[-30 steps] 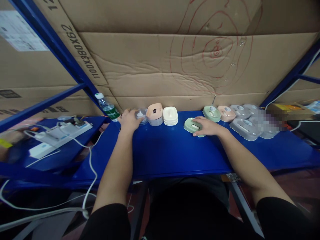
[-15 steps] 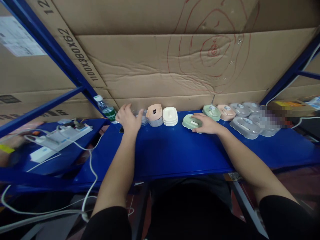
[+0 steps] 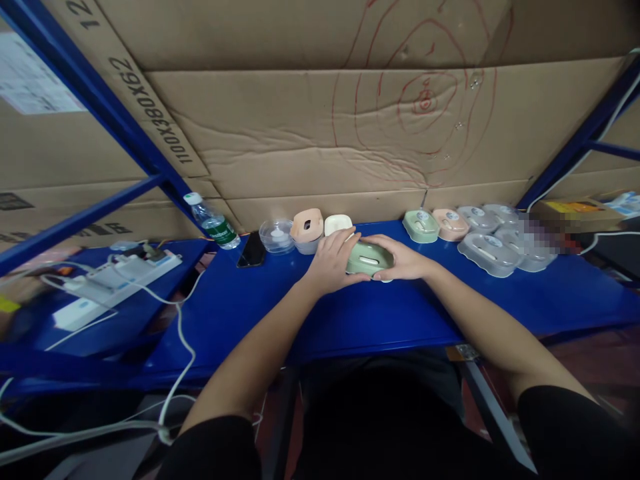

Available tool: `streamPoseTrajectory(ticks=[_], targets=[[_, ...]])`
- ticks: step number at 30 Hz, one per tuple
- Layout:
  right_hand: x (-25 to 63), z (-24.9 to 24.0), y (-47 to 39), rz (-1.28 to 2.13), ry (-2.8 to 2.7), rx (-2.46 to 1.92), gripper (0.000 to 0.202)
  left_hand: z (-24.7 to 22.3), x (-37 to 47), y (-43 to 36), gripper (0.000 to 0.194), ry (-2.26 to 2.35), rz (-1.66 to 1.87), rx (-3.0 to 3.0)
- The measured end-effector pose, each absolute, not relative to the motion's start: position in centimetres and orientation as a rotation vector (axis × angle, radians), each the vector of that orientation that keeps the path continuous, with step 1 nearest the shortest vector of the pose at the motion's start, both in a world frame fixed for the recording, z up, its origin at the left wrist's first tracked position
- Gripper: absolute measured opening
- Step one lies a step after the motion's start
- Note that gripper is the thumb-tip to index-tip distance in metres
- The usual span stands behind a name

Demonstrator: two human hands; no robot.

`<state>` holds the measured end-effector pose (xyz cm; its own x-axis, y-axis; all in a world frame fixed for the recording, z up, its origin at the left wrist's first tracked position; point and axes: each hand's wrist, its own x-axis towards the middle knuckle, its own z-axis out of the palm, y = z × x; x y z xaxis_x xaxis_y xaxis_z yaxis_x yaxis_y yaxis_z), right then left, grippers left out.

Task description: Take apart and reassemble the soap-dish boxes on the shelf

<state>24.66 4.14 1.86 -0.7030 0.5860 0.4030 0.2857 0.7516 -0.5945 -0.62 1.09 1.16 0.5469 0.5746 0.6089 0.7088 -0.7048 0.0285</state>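
Observation:
A green oval case (image 3: 370,261) with a pale bar on top is between my two hands over the blue table (image 3: 340,327). My left hand (image 3: 333,263) wraps its left side, and my right hand (image 3: 403,259) grips its right side. Just behind my left hand stands a stack of cream pieces (image 3: 338,223), partly covered by the fingers. Left of that are peach pieces (image 3: 307,225) stacked on greyish ones, then clear round dishes (image 3: 277,237). Farther right sit another green case (image 3: 421,225), a peach case (image 3: 451,225) and several grey cases (image 3: 489,253).
A black phone (image 3: 251,249) and a water bottle (image 3: 215,225) stand at the table's left rear. A white power strip (image 3: 117,290) with cables lies on the left surface. Cardboard (image 3: 280,133) backs the table. A box (image 3: 575,212) is at the far right.
My left hand has moved right, from beside the bottle to the green case, and now holds it. My right hand has shifted slightly left with the case, which is tilted differently.

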Motion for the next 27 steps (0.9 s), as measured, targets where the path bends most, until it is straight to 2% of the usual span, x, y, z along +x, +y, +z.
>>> streamPoseTrajectory(ticks=[6,10,12,15,17,22,27], targets=[[25.4,1.4,4.7,0.890,-2.210,-0.711,0.110,0.6,-1.2,1.6,0.114,-1.050,-0.847,-2.620],[25.7,1.4,5.0,1.050,-2.057,-0.685,0.105,0.6,-1.5,1.7,0.119,-1.004,-0.886,-2.629],[25.7,1.4,5.1,1.132,-2.000,-0.660,0.097,0.8,-1.7,1.9,0.104,-0.980,-0.915,-2.605],[25.8,1.5,5.1,1.322,-1.882,-0.589,0.083,1.0,-2.1,2.3,0.067,-0.904,-0.928,-2.543],[25.8,1.6,4.9,1.483,-1.787,-0.539,0.076,1.1,-2.3,2.3,0.052,-0.845,-0.930,-2.499],[26.4,1.9,4.6,1.856,-1.624,-0.577,0.074,1.8,-1.8,1.5,0.044,-0.668,-0.953,-2.441],[27.6,2.0,4.9,2.006,-1.602,-0.681,0.078,2.7,-1.4,0.6,0.041,-0.581,-0.828,-2.543]])
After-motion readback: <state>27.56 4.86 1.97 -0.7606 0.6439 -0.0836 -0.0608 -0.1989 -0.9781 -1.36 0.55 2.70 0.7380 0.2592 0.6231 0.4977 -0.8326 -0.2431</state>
